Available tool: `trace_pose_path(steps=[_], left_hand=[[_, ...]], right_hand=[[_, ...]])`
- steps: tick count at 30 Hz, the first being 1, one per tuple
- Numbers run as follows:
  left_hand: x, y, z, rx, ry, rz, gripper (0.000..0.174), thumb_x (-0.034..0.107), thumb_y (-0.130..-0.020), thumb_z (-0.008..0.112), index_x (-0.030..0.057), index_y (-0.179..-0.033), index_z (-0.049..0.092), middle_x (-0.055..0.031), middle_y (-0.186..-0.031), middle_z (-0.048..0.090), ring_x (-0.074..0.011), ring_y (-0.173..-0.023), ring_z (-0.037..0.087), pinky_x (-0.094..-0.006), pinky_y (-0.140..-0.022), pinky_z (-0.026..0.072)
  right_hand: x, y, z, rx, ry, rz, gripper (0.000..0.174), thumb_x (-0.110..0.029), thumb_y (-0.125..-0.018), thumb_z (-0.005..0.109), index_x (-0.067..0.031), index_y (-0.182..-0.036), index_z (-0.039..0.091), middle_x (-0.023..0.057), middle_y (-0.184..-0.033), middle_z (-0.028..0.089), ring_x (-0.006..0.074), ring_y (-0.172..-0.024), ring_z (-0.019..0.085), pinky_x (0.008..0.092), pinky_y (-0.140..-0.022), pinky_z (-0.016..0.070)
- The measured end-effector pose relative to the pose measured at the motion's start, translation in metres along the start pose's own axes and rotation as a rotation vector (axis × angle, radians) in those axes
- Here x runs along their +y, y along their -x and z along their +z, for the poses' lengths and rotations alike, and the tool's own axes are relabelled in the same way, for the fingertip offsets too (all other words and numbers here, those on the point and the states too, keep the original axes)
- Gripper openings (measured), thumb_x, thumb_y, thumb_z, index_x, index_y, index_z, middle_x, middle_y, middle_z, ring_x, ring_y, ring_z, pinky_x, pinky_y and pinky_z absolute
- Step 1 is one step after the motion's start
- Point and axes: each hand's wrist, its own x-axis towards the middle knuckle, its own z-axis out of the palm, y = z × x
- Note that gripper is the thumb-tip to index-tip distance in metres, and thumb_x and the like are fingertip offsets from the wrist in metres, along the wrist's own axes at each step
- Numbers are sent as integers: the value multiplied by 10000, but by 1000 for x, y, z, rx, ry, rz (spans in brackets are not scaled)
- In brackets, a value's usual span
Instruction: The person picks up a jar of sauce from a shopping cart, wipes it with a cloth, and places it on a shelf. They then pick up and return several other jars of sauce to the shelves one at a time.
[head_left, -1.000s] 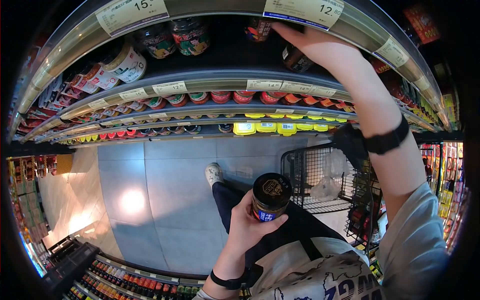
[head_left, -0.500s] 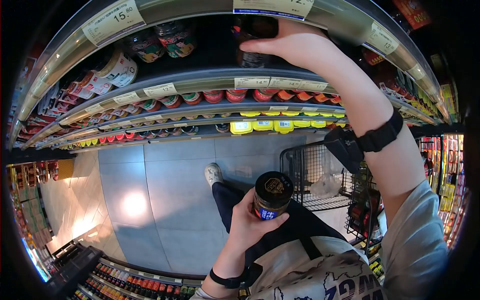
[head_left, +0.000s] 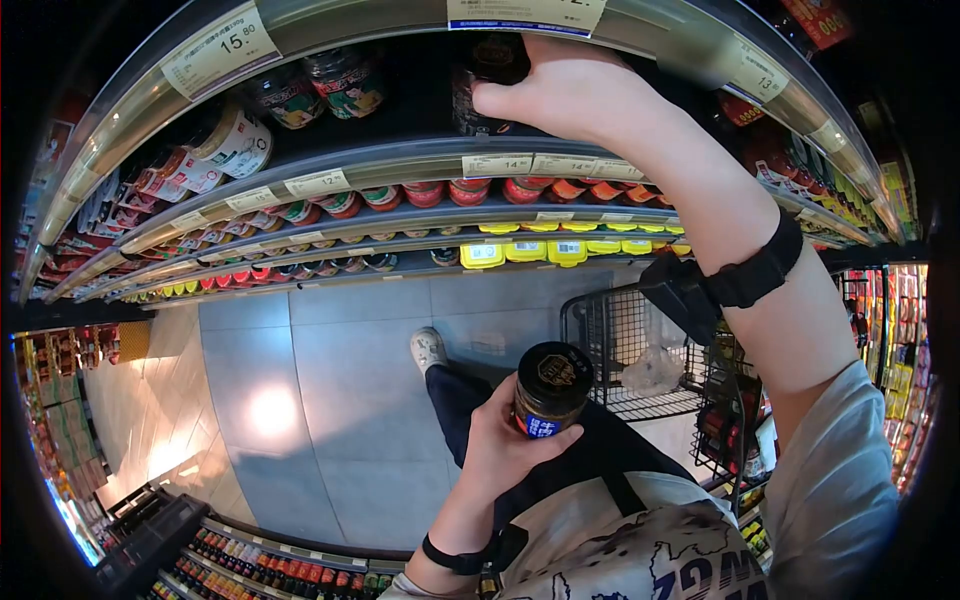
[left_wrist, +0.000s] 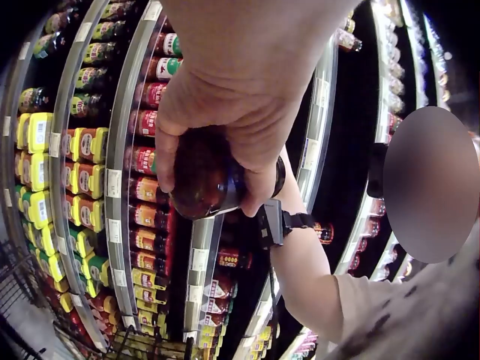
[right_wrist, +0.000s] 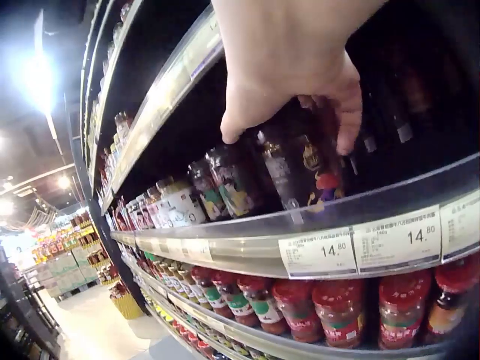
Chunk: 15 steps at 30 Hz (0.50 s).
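Observation:
In the head view a dark jar with a black lid and blue label (head_left: 549, 392) is upright in the left hand (head_left: 503, 447), whose fingers and thumb wrap its sides. The left wrist view shows the left hand (left_wrist: 232, 112) around that dark jar (left_wrist: 206, 176). Up on the shelf, the right hand (head_left: 570, 90) has its thumb and fingers around another dark jar (head_left: 480, 105) at the shelf's front. In the right wrist view the right hand (right_wrist: 292, 75) is over the top of this jar (right_wrist: 304, 176); its fingertips are partly hidden.
Patterned jars (head_left: 345, 85) and white-labelled jars (head_left: 235, 142) stand left on the same shelf. Lower shelves hold red-lidded jars (head_left: 468, 191) and yellow boxes (head_left: 483, 255). A wire cart (head_left: 640, 400) with a plastic bag is right of the legs. Price tags (right_wrist: 319, 253) line the shelf edge.
The right hand has moved left along the shelf and closed around a dark jar there. The view has shifted slightly; the left hand still holds its jar.

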Motion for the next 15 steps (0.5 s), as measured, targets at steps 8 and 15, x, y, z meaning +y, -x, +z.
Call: trace_pose_path(steps=[8,15], left_hand=[[-1,-1,1,-7,22,-2,581,88,-701,835,-31,-1191,547,-57,-1050,655,-101,-951,591,-264,-892,474],[-1,-3,-1,-3,-7,5,575,102,-700,837,-28,-1185,556,-55,-1048,658,-109,-953,595,-269,-895,473]], right_hand=[[-4,-5,5,270,83,-69,631,-621,-791,614,-87,-1125,659,162,-1010,690,296,-933,662,370,-836,526],[-28,13,-61,-291,-247,181,605,-530,-833,617,-72,-1225,564,147,-963,692,243,-759,662,332,-673,527]])
